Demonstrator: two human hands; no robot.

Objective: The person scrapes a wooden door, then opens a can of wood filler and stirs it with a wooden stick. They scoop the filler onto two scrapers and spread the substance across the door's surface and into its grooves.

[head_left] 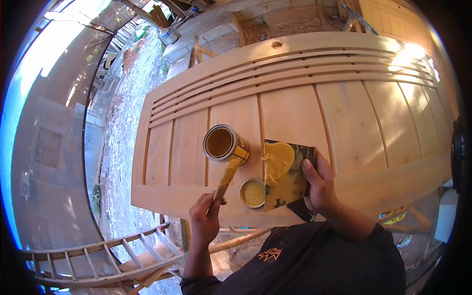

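My left hand is closed round the handle of a stirring stick or spatula, whose upper part is coated in yellow paste. The coated end is by the rim of an open can with a brown inside and a yellow label. A dark, flat board is gripped in my right hand, thumb on top; a thick blob of yellow paste lies on it. Between the hands, a round lid smeared with yellow rests on the wooden door, partly beside the board's left edge.
The door has long slats along its far side and vertical panel grooves. A ladder lies at the lower left. Beyond the door are wooden supports and stone blocks. Another wooden panel stands at the upper right.
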